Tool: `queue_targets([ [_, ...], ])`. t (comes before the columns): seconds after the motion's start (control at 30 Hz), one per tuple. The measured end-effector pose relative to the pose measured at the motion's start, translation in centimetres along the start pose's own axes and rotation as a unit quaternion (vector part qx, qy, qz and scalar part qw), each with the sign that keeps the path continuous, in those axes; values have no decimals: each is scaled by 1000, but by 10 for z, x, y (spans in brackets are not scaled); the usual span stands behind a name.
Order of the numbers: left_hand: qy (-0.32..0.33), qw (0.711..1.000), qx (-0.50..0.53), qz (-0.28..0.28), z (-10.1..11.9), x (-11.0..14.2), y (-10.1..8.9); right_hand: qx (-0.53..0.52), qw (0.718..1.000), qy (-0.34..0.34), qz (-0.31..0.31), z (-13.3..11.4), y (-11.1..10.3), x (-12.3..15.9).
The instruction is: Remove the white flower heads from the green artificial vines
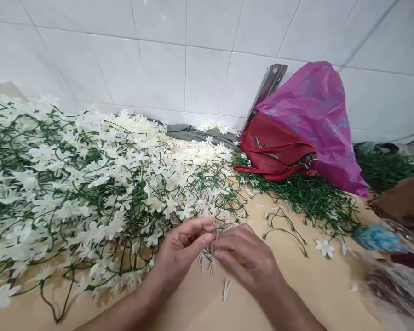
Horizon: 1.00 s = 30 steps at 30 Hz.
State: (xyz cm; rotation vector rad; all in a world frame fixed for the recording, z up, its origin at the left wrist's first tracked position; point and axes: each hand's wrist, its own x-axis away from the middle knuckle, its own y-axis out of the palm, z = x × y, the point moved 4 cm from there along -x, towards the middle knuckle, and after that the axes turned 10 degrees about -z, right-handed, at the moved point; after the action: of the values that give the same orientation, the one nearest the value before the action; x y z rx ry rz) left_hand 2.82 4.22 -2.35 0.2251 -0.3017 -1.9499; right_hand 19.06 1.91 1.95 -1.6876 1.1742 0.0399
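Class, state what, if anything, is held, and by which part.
It cannot be told: a thin green stem shows between left grip and right grip, but blur hides the hold.

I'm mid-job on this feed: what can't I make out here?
All in the head view:
Whatever is between the left hand and right hand: masked by the fingers, blurred.
Green stems under the red bag: hidden by it.
Contents of the clear plastic bag: blurred, cut off by the right edge.
Rest of the white flowers: cut off by the left edge.

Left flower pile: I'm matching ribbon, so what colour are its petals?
White to cream petals, seen in the head view.
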Motion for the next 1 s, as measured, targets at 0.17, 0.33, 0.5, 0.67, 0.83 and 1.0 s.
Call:
queue_targets([
  [0.17,6,996,-59,-61,-1,4,7,13,984,161,80,24,-19,9],
  [0.33,7,997,-76,-21,2,3,4,35,952,303,-6,54,-10,17],
  [0.5,-6,998,-59,-16,4,-1,4,-17,939,344,4,62,-8,18],
  [0.67,7,998,-51,-21,4,-3,4,-128,905,392,103,73,-8,26],
  [0.83,2,999,-44,-6,1,-1,3,-169,894,387,153,75,-17,26],
  [1.0,-11,999,-46,-17,-5,-2,5,-137,910,357,159,60,-77,1],
])
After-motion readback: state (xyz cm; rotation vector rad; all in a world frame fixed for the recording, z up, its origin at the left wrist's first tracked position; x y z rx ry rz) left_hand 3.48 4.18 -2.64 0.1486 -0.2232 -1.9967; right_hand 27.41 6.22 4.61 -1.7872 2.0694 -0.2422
